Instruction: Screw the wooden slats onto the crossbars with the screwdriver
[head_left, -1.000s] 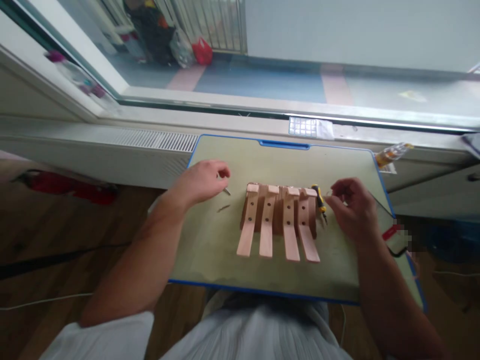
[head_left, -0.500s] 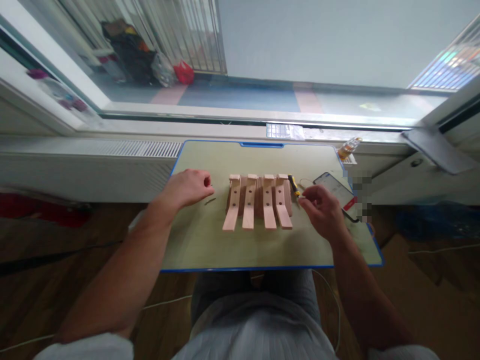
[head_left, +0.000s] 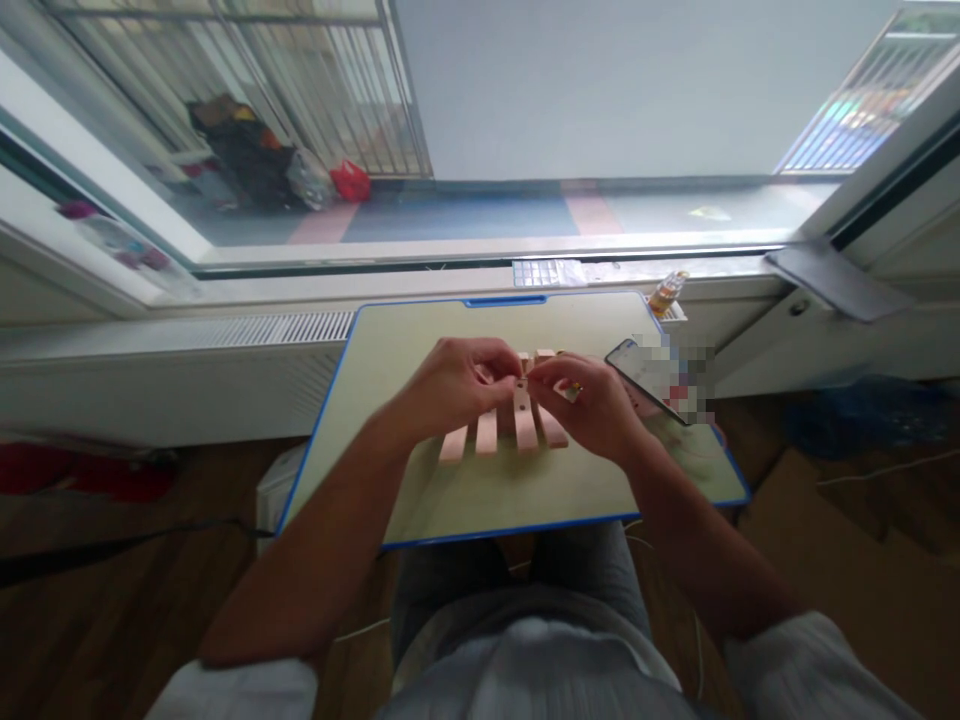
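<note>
Several pale wooden strips (head_left: 525, 428), each with holes and an angled lower end, lie side by side in the middle of the board-topped table (head_left: 420, 500). My left hand (head_left: 469, 378) and my right hand (head_left: 585, 400) meet above them, fingertips almost touching. Both hands are closed in a pinch near the upper hole of one strip. Whatever sits between the fingertips is too small to make out. My hands cover the upper left strips and most of the yellow-and-black screwdriver at the right.
A phone (head_left: 637, 372) lies on the table's right side, partly blurred out. Past the far right corner stands a small amber bottle (head_left: 667, 293). A radiator (head_left: 262, 335) and window sill run along the far edge. Some plastic packaging (head_left: 547, 272) rests on the sill.
My hands, apart at either side of the wooden strips before, have come together over them. The small dark piece left of the strips is now hidden. The view has shifted slightly.
</note>
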